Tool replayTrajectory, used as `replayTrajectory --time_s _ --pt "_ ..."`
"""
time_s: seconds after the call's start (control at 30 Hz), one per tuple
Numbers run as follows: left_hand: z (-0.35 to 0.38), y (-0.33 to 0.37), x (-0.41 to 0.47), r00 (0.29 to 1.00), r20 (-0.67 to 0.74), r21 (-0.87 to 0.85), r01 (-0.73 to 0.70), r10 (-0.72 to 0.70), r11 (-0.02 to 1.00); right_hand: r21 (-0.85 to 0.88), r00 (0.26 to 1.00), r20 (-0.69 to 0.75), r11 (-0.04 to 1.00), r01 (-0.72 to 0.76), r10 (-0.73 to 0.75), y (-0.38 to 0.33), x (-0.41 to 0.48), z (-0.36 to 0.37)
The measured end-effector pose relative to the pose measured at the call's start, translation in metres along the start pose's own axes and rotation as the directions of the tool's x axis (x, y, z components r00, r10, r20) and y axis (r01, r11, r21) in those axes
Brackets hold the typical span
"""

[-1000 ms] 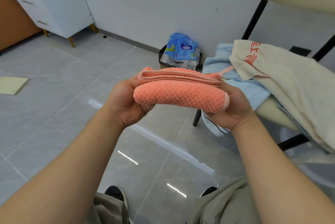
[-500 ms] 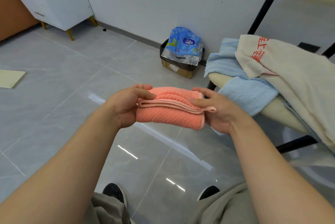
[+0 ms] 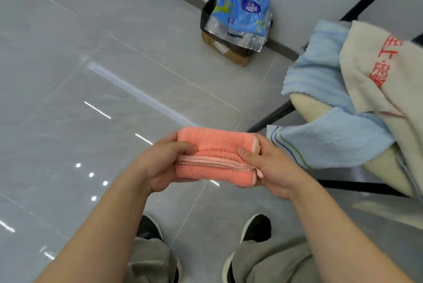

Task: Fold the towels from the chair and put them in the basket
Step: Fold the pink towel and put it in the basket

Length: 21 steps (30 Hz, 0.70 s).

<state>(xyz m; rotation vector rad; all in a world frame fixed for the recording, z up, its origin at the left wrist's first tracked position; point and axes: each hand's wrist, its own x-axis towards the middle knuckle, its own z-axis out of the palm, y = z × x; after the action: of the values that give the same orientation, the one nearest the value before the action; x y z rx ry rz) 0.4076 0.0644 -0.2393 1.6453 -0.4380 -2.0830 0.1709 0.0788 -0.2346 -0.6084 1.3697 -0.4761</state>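
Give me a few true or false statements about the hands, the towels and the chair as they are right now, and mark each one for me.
1. Both the left hand and the right hand grip the folded coral towel. True.
2. The coral towel rests on the chair. False: it is held in the air above the floor, apart from the chair.
3. A light blue towel is draped over the chair. True.
4. The cream towel lies underneath the light blue towel. False: it lies on top, overlapping it.
5. The cream towel carries red print. True.
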Motion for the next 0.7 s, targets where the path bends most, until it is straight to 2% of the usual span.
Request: replayTrajectory --time_s 0.17,0.3,0.47,0.6,0.7 --pt "-0.011 0.065 -0.095 0.997 -0.013 -0.109 0.076 -0.078 0.991 -0.145 1.0 0.005 0.989 -0.024 0.025 -0.097 -0.062 0.049" --pt "-0.023 0.153 -0.211 0.989 -0.102 -0.158 0.09 -0.107 0.983 -0.079 0.995 -0.054 0.993 -0.086 0.082 -0.202 -0.145 0.109" --pt "-0.043 0.252 -0.35 0.979 -0.191 -0.149 0.035 -0.063 0.988 -0.001 0.986 -0.019 0.986 -0.168 0.168 -0.317 -0.234 0.197" --pt "-0.07 0.312 -0.414 0.967 -0.255 -0.108 -0.058 0.029 0.992 -0.048 0.993 -0.056 0.993 -0.105 0.102 -0.381 -0.258 0.259" --pt "-0.098 0.351 -0.43 0.964 -0.257 -0.115 -0.094 0.062 0.989 -0.043 1.0 -0.014 0.999 -0.018 0.017 -0.419 -0.25 0.291"
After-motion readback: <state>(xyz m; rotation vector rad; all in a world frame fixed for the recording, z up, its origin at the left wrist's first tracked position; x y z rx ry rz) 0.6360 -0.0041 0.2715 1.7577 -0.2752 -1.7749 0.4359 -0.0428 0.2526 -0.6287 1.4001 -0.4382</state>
